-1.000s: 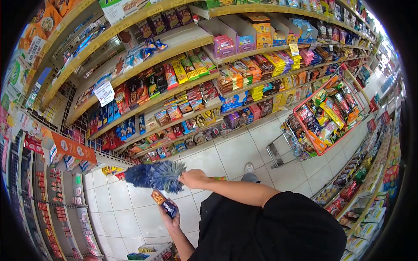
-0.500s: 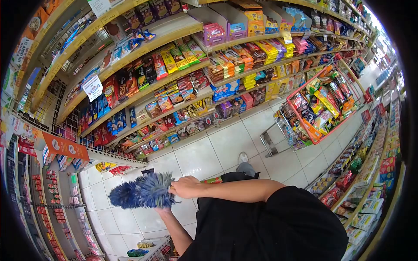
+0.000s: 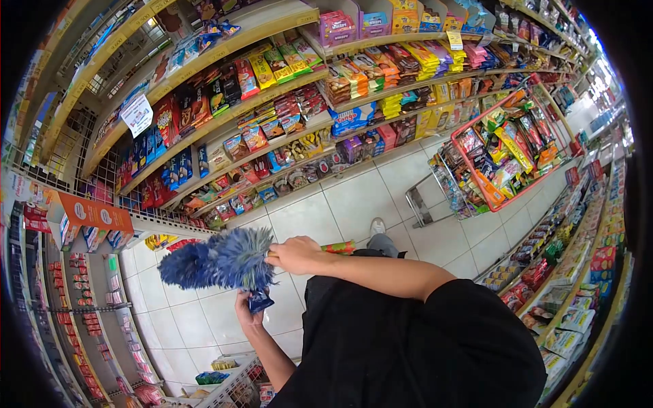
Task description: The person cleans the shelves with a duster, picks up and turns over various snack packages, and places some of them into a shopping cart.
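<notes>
My right hand [image 3: 297, 255] is closed round the handle of a fluffy blue-grey duster [image 3: 216, 260]. The rest of its red and green handle [image 3: 338, 247] sticks out behind the hand. Below the duster's fluffy head, my left hand [image 3: 247, 308] grips a small dark blue packet [image 3: 258, 300]. The duster's fibres hang close above that hand, and part of its fingers is hidden.
Shelves [image 3: 286, 136] packed with snack packets run along the far side. A red-rimmed basket [image 3: 507, 146] full of packets sits on a cart. An orange display box [image 3: 92, 212] stands at the left, and a wire basket [image 3: 231, 384] is at the bottom.
The duster and my right hand have moved up slightly in view. My left hand, mostly hidden under the duster before, now shows with the dark blue packet in it.
</notes>
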The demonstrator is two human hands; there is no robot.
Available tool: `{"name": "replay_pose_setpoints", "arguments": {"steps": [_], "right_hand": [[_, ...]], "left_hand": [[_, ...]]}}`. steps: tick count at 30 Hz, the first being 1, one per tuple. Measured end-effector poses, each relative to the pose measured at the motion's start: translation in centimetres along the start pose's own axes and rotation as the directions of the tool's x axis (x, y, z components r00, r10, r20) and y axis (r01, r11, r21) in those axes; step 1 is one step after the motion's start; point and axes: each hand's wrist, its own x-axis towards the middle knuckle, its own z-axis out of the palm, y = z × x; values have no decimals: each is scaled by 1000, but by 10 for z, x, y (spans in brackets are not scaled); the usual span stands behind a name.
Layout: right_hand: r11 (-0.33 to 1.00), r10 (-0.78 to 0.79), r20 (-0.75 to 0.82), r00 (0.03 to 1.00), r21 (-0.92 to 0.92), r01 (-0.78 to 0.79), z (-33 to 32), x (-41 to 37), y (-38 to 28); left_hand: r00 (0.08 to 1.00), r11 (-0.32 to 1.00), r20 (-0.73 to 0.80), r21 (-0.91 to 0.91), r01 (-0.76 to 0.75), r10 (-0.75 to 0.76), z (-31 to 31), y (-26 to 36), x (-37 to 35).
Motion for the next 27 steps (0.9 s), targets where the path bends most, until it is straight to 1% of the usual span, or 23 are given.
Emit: {"name": "replay_pose_setpoints", "arguments": {"steps": [2,3,6,7,9,10,11,12,14,15,18,19,22,26,27], "right_hand": [[999,48,-5,999,18,-47,1,3,8],[998,64,-24,998,31,-63,0,4,10],[994,110,-78,991,29,-108,-7,8,17],[993,118,-104,988,12,-117,-8,10,21],[991,134,-116,984,24,-132,-12,8,23],[990,144,-123,982,29,-141,-13,6,22],[989,143,-127,982,56,-137,-10,4,20],[989,135,-107,985,78,-127,-6,4,18],[987,117,-73,990,121,-107,5,5,11],[990,81,-68,994,119,-72,4,3,6],[996,31,-109,994,82,-22,7,5,-5],[998,16,-108,994,63,-9,11,7,-5],[999,-21,-75,997,27,23,17,1,-8],[996,-77,-17,997,-37,76,32,-8,-8],[996,-83,-8,997,-41,83,36,-10,-8]], "left_hand": [[993,987,79,139,76,-87,13,9,-11],[990,976,67,188,106,-120,13,12,-13],[987,960,120,271,75,-111,17,16,-24],[983,971,155,230,66,-103,11,19,-25],[992,998,114,5,59,-59,13,21,-25],[995,993,91,-109,51,-41,15,20,-25],[999,983,12,-174,53,-52,-3,18,-15],[999,982,-33,-186,31,-38,4,15,-9],[998,984,-40,-167,-56,50,-20,4,15],[999,966,9,-254,-49,53,-14,2,21],[980,974,-150,-163,-154,130,10,-2,28],[972,960,-179,-205,-189,152,19,-3,29],[959,930,-207,-275,-245,191,26,3,37],[979,847,-123,-493,-200,160,19,8,42],[966,849,-227,-478,-224,127,25,6,41]]}}
